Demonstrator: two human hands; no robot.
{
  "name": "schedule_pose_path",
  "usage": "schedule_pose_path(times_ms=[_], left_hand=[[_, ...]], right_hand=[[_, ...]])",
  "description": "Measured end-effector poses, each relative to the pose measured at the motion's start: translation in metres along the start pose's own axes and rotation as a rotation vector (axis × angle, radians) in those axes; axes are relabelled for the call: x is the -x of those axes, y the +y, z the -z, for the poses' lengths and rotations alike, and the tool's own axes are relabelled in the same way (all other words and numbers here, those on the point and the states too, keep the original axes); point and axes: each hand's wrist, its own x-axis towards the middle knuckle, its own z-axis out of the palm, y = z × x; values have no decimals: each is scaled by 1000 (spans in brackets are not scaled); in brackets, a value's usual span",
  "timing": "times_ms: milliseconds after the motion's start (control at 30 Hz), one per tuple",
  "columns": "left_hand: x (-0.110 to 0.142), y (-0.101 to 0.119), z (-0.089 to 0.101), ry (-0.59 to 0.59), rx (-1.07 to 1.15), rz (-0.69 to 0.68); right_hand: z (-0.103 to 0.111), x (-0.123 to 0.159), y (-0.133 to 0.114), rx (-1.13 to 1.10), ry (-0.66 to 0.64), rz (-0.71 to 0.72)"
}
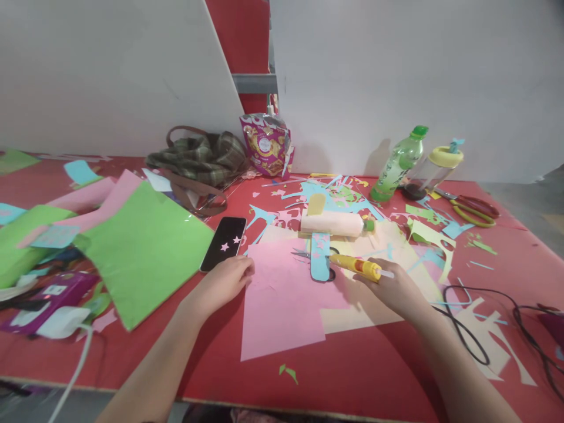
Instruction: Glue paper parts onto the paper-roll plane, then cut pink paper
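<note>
My right hand (392, 285) is closed round a yellow hot glue gun (356, 265). The gun's nozzle points left, at the edge of a light blue paper strip (320, 267) bearing small pink stars. Partly under that strip lie scissors (302, 254). Behind it a bottle wrapped in pale pink paper (335, 224) rests on its side, a yellow rounded paper piece (316, 204) standing up from it. My left hand (229, 279) rests at the left edge of a pink sheet (282, 320), fingers curled together; anything in them is hidden. Beside it, a black phone (223, 244) carries two pink paper stars (225, 247).
Green foam sheets (145, 252) lie at left, near a purple box (55, 301) and white cable. A plaid bag (200, 154), snack packet (267, 145), green bottle (399, 164), clear cup (434, 170) and red-yellow-handled scissors (473, 211) line the back. Paper scraps and a black cable (467, 335) occupy the right.
</note>
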Motion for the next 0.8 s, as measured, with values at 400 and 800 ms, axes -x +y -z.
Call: schedule_pose_path(times_ms=[400, 800], left_hand=[[-4, 9, -4, -17, -54, -35], [-3, 7, -5, 2, -33, -52]], right_hand=[[2, 1, -3, -2, -19, -48], [5, 0, 3, 58, 10, -83]])
